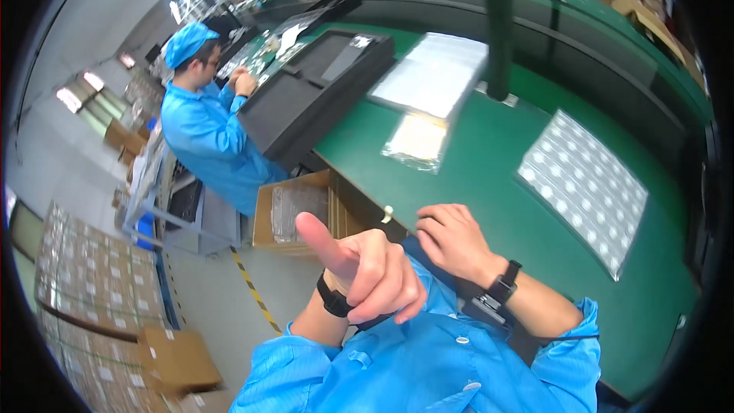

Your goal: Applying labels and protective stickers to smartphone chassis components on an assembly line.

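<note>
My left hand is raised in front of my blue coat, with one finger stretched out and the others loosely bent. Nothing is in its grasp. My right hand rests at the near edge of the green table, fingers loosely curved and holding nothing I can see. Both wrists wear black straps; a small device sits on the right one. Farther right lies a flat translucent tray with rows of white round spots. Ahead are a white plastic-wrapped sheet pack and a smaller yellowish bagged pack.
A co-worker in a blue coat and cap handles small parts at left, beside a large black foam-like case. An open cardboard box stands below the table edge. A dark post rises from the table. Wrapped cartons stand lower left.
</note>
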`<state>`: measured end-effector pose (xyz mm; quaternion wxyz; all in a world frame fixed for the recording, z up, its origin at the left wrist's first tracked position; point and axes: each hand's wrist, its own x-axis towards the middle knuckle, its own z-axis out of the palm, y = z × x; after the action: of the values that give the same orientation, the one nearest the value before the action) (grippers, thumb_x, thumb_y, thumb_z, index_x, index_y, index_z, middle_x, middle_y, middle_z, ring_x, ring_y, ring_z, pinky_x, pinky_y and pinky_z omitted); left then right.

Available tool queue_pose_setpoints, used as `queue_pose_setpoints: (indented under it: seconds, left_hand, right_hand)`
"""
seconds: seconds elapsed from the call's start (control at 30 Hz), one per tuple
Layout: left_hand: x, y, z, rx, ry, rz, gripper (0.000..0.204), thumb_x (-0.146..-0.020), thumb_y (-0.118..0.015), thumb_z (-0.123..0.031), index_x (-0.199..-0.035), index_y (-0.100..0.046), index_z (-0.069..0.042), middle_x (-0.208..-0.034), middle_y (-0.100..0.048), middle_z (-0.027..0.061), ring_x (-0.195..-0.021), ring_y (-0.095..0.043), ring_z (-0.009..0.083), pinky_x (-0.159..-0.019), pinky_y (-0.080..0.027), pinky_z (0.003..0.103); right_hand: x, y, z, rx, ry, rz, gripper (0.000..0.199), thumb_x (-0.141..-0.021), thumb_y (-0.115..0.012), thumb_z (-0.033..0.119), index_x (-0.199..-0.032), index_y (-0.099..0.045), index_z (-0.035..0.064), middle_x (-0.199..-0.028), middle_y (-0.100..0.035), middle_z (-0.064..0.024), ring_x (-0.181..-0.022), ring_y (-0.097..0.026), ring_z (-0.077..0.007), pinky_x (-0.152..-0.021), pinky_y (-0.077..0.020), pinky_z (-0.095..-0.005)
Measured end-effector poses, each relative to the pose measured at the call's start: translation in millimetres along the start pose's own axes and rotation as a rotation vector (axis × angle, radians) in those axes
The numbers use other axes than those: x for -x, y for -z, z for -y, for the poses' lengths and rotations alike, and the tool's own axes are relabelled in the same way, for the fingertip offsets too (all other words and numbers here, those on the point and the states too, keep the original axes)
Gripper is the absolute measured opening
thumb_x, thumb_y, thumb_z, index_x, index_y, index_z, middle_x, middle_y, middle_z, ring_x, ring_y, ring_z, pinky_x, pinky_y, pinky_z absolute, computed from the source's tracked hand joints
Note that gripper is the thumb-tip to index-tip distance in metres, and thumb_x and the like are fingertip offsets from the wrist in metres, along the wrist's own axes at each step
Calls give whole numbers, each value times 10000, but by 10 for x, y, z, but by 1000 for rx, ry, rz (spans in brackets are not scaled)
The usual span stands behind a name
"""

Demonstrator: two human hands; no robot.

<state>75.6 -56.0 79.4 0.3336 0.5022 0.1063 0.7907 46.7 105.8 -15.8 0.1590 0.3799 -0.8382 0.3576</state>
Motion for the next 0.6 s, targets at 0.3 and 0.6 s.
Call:
queue_pose_setpoints:
  seconds: [0.3, 0.6]
  left_hand:
    - [-95, 137, 256, -513, 374, -514, 443, -995, -511, -345, -662, -502, -54, -724, -633, 72, -684, -591, 201, -708, -475, 392]
    - [-174, 286, 1168, -1446, 139, -1010, 152, -947, -548, -31, -806, -589, 4, -784, -633, 81, -745, -610, 176, -715, -486, 298]
  right_hand:
    - [94, -29, -50, -345, 14, -54, 149, -846, -638, 190, -772, -573, 79, -761, -583, -78, -731, -621, -298, -662, -483, -405]
    - [-25, -4, -133, -394, -212, 58, 296, -899, -628, 262, -718, -517, 56, -694, -572, -109, -629, -567, -331, -536, -434, -425]
